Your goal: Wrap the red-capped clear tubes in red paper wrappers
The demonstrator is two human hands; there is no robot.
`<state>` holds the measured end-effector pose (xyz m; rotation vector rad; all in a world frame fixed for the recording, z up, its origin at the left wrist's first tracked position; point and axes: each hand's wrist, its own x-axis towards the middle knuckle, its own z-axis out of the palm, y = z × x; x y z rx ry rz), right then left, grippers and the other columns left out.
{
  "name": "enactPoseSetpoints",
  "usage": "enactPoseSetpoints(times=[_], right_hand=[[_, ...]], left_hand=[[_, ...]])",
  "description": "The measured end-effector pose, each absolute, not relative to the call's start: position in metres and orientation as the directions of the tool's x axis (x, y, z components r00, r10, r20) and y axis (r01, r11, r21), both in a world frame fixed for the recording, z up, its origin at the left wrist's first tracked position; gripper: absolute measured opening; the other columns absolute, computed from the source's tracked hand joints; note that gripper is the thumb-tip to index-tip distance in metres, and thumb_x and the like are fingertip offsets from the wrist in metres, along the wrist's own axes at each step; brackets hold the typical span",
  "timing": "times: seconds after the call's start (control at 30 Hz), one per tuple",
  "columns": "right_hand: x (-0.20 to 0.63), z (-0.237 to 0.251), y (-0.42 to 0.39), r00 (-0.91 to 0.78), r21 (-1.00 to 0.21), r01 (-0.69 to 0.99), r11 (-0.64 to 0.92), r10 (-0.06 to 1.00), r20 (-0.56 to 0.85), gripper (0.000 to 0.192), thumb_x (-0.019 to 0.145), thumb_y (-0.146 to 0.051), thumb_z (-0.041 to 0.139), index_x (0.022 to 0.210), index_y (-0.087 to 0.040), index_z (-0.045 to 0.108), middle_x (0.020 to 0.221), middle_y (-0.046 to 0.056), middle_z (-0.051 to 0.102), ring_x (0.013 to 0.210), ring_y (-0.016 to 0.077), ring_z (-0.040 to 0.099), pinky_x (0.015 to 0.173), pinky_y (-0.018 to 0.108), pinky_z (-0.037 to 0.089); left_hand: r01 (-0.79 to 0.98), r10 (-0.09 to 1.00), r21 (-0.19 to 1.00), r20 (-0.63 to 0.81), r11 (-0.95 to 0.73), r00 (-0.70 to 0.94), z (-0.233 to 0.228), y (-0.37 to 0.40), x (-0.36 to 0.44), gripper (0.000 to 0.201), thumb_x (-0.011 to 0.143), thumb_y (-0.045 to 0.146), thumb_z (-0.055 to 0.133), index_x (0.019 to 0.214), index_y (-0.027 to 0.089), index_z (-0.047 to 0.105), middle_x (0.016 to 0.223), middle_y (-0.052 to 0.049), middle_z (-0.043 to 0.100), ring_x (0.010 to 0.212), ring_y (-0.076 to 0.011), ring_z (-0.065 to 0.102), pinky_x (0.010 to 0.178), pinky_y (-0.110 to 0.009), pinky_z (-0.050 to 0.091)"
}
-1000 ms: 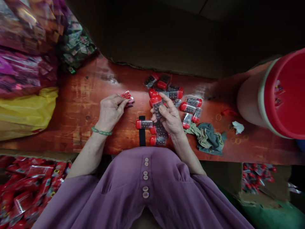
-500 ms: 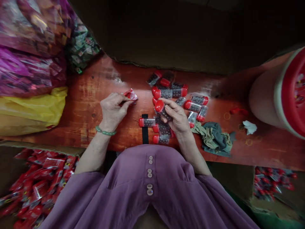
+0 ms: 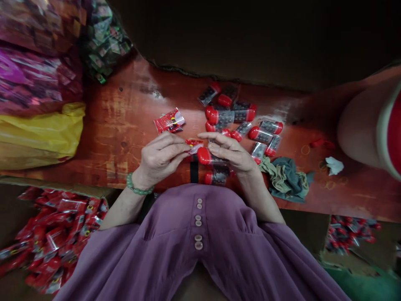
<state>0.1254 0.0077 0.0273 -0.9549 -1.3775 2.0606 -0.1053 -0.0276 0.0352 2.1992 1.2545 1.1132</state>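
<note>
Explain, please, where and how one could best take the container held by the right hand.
Probably pinch the rounded red cap, coming from the left: the container is held crosswise with this end exposed and pointing left, while the right hand covers much of its body.

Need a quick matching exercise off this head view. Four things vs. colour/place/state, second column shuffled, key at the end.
Things:
1. left hand
2. right hand
3. bracelet
4. crumpled cloth

Colour, place or state:
A. green and beaded
B. holding a red-capped container
C. lying on the table, to the right of both hands
D. pinching a small packet

Pairs: 1-D, 2-B, 3-A, 4-C
</note>
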Motion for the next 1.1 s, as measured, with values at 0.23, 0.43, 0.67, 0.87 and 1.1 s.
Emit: enactPoseSetpoints(times=[0.23,0.43,0.67,0.87,1.1], right_hand=[[0.129,0.020,0.012,-0.741,-0.823,0.029,-0.568,0.540,-0.399,0.038,0.088,-0.041,0.068,0.120,-0.022,0.069,0.065,-0.005,0.056,0.045,0.0054,0.036,0.043,0.019,0.029],[0.140,0.008,0.010,-0.775,-0.628,-0.119,-0.769,0.467,-0.426,0.035,0.087,-0.032,0.067,0.118,-0.017,0.068,0.052,-0.010,0.041,0.035,0.0022,0.021,0.033,0.016,0.014],[0.138,0.008,0.005,-0.793,-0.603,-0.110,-0.790,0.435,-0.426,0.040,0.090,-0.028,0.065,0.128,-0.016,0.061,0.057,-0.009,0.044,0.036,0.0015,0.024,0.033,0.014,0.015],[0.131,0.005,0.010,-0.805,-0.602,-0.047,-0.797,0.387,-0.450,0.038,0.089,-0.029,0.064,0.123,-0.012,0.063,0.049,-0.012,0.039,0.033,0.0023,0.022,0.031,0.015,0.015],[0.128,0.008,0.011,-0.792,-0.599,-0.005,-0.800,0.369,-0.486,0.025,0.090,-0.027,0.062,0.109,-0.011,0.067,0.048,-0.012,0.041,0.034,0.0016,0.022,0.033,0.014,0.014]], left_hand=[[0.507,0.811,0.635,0.429,-0.584,0.398,0.029,-0.036,-0.103,0.012,0.094,0.022,0.062,0.086,0.021,0.071,0.083,-0.004,0.074,0.076,-0.0133,0.066,0.071,-0.028,0.055],[0.459,0.757,0.602,0.531,-0.653,0.381,0.015,-0.042,-0.105,0.015,0.089,0.014,0.067,0.102,0.020,0.069,0.092,-0.006,0.075,0.081,-0.0142,0.068,0.074,-0.029,0.057],[0.442,0.742,0.598,0.577,-0.669,0.341,0.007,-0.044,-0.106,0.017,0.087,0.012,0.069,0.102,0.018,0.068,0.091,-0.006,0.074,0.082,-0.0148,0.068,0.075,-0.030,0.058],[0.397,0.716,0.596,0.591,-0.698,0.371,0.011,-0.045,-0.104,0.016,0.087,0.011,0.067,0.101,0.018,0.068,0.091,-0.007,0.075,0.083,-0.0158,0.069,0.075,-0.030,0.058],[0.433,0.697,0.548,0.609,-0.715,0.380,0.006,-0.051,-0.099,0.023,0.085,0.006,0.068,0.106,0.014,0.067,0.091,-0.009,0.074,0.084,-0.0174,0.068,0.074,-0.030,0.057]])
